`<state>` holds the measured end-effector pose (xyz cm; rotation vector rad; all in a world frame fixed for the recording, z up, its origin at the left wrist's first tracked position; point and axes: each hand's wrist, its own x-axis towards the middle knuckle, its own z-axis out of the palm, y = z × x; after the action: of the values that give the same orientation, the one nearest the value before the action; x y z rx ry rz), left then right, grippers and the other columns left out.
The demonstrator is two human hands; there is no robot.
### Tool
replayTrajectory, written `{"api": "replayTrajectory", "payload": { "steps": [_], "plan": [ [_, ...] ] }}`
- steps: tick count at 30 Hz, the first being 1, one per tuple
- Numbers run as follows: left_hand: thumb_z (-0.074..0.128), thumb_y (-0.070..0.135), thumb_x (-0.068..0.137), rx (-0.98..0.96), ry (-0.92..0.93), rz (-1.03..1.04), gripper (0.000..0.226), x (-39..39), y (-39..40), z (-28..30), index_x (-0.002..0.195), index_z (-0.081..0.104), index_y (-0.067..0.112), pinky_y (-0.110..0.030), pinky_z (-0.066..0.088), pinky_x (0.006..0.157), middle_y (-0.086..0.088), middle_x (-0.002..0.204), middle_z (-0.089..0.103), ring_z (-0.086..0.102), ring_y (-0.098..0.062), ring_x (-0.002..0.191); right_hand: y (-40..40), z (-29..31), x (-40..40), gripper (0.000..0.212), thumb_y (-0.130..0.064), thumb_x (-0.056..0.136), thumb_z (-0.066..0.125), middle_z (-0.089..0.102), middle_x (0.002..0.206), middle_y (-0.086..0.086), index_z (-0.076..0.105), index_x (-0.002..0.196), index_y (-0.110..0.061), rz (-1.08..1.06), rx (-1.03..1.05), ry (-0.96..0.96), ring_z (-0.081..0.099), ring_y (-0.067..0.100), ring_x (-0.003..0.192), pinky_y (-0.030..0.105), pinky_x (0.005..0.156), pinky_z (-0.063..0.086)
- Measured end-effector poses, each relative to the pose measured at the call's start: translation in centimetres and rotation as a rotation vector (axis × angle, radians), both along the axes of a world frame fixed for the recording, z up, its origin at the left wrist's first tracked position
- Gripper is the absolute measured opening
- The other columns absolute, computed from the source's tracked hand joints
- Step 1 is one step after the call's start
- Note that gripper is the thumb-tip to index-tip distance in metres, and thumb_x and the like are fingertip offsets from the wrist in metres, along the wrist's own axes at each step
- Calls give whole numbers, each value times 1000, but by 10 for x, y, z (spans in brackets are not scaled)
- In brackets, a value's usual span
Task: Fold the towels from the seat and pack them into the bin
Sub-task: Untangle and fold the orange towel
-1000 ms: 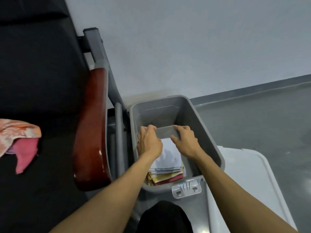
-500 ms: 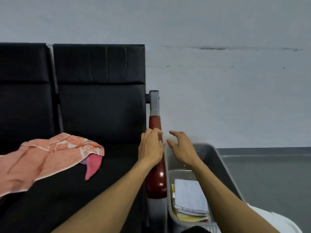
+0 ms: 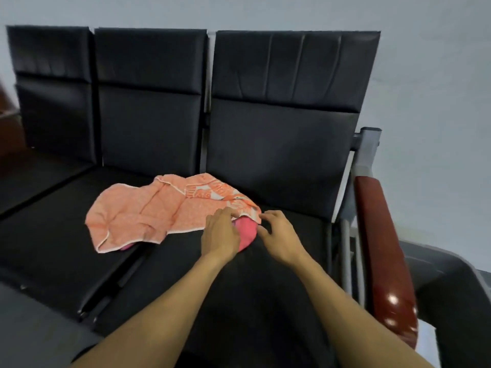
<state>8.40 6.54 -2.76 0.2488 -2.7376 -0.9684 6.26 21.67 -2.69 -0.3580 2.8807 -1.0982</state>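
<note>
An orange patterned towel lies crumpled across the black bench seat. A pink towel peeks out from under its right corner, and a bit of pink also shows under its lower left edge. My left hand lies over the pink towel, fingertips touching the orange towel's right corner. My right hand hovers just right of that corner with fingers loosely spread, holding nothing. Part of the grey bin shows at the right edge, beyond the armrest; its inside is out of view.
A glossy red-brown armrest on a grey metal post separates the seat from the bin. The bench has three black backrests against a pale wall. A gap runs between the seat cushions at lower left.
Both hands left the bin, crossed over the armrest and now reach the towel corner on the seat. My view swung left from the bin to the bench.
</note>
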Motion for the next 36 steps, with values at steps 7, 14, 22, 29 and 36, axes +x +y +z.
{"api": "replayTrajectory", "payload": {
  "steps": [7,14,22,29,36],
  "plan": [
    [52,4,94,-25,-114,37,34,-36,-45,-71,124,57,19,-41,44,98,2,139,48,40,-22,123,-55,-70,-50,42,-23,99,56,20,159,5,51,138,-8,100,74,-76,34,27,142,48,114,34],
    [54,3,91,-48,-156,-18,41,-66,-42,-104,129,56,19,-46,33,112,5,160,25,27,-25,141,-66,-104,-91,35,-8,97,53,23,161,3,56,131,-5,72,9,-24,27,16,146,20,105,27],
    [66,9,87,56,17,10,41,-51,-26,-83,123,48,21,-40,41,99,6,117,48,46,-20,116,-56,-78,-59,30,-6,95,55,61,131,-8,70,120,-15,45,-111,76,54,0,115,16,92,41],
    [58,12,90,25,-37,-86,18,-7,-14,-57,81,61,27,-43,53,68,6,76,67,65,-20,75,-24,-60,1,36,2,85,62,59,89,-18,71,86,-33,-59,-166,120,57,8,97,34,90,51],
    [63,34,89,-40,11,-169,11,27,6,-51,81,58,31,-40,49,69,1,82,67,62,-23,80,7,-57,45,11,-15,89,70,69,78,-10,69,81,-24,-186,-326,88,65,1,72,16,61,49]
  ]
}}
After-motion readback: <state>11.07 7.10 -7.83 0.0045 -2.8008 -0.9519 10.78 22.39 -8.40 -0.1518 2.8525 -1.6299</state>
